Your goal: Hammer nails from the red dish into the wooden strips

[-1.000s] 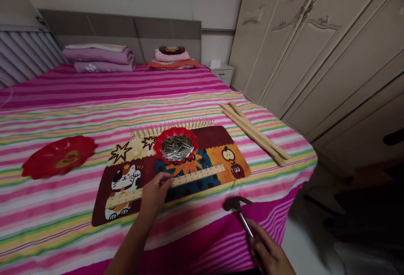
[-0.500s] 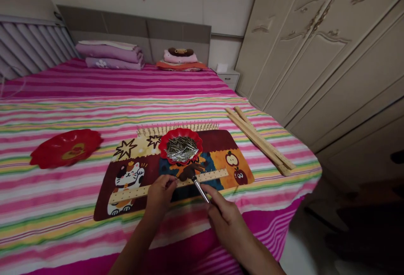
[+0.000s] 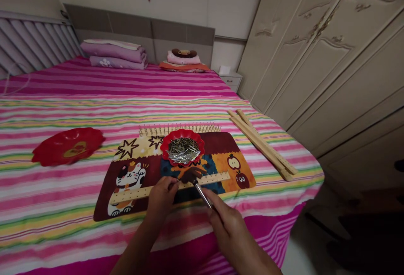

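My right hand is closed around the handle of a hammer with a dark head and a shiny metal shaft. The head is low over a narrow wooden strip with rows of small holes. Thumb and forefinger of my left hand are pinched at the strip, just left of the hammer head; what they hold is too small to make out. Several short nails appear to stand in the strip's right part. Behind the hammer, a red scalloped bowl holds a heap of loose nails.
A patterned mat lies under the strip on the striped bedspread. Behind the bowl is another strip bristling with upright nails. Left lies a red plate; right, several bare wooden strips. A wardrobe flanks the bed.
The view has shifted slightly. The hammer head stays close beside my left fingertips, and both hands keep their grips. Bowl, strips and plate lie as before.
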`<state>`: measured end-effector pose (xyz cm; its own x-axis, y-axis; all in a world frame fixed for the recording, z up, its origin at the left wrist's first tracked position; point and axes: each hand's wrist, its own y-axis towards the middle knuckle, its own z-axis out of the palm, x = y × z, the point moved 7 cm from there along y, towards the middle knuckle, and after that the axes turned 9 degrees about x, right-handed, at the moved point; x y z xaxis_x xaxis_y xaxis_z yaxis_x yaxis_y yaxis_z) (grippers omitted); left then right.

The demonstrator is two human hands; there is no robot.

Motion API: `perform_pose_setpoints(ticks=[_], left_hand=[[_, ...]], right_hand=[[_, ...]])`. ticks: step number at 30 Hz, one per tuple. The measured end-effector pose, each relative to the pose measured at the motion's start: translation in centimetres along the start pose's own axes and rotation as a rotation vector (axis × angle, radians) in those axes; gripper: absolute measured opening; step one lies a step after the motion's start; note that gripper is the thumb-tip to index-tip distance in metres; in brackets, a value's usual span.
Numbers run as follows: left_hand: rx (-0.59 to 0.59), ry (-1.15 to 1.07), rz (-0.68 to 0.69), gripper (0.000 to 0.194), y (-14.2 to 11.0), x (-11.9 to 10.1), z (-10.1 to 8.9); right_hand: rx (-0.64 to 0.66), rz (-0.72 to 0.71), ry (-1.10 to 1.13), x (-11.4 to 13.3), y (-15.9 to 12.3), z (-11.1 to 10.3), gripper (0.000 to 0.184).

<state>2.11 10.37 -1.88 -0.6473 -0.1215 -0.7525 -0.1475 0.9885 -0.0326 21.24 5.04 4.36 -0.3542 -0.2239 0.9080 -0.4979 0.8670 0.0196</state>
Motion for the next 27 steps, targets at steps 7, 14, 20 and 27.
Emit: perform_pose_setpoints(ticks=[7,14,20,27], left_hand=[[0.084,0.008,-0.042,0.019,0.2,-0.1,-0.4],[-0.001,0.165,-0.021,0.025,2.3,-2.0,-3.3],[0.023,0.528,0.163,0.025,6.5,-5.7,-2.2],[0.2,0.675,0.128,0.02,9.6,-5.5,0.2]], right_hand=[[-0.183,0.257,0.18,-7.6,-7.9,-2.1,0.04],[-0.455,0.471,0.28,-16.2,-13.5,-3.0,0.045],[-0.496,0.556,0.541,-19.0,-13.9,-1.3,0.061],[-0.463,0.629,0.644,-18.0,-13.3,-0.9,0.074]])
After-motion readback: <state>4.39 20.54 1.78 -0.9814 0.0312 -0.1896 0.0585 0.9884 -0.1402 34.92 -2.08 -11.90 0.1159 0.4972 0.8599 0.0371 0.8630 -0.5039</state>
